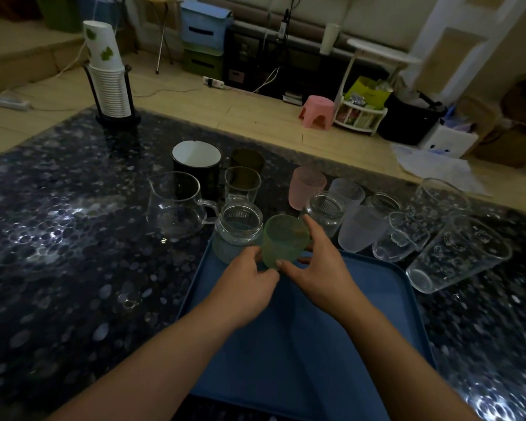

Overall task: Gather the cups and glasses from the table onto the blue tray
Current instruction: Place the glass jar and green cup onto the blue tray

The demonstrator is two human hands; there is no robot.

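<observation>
A frosted green cup [283, 240] stands at the far edge of the blue tray [362, 302], and both hands grip it. My left hand [246, 287] holds its lower left side; my right hand [319, 265] wraps its right side. A clear glass jar [239, 229] sits at the tray's far left corner, touching the green cup. Behind the tray on the table stand a pink frosted cup [304, 186], another clear jar [325, 212], frosted white cups [357, 229], a clear tumbler [242, 183] and several clear printed glasses [459, 253].
A glass pitcher [175, 205] and a black mug with white inside [196, 165] stand left of the tray on the dark speckled table [58, 238]. A stack of paper cups in a black holder [110, 77] rises at the far left corner. Beyond the table is the floor.
</observation>
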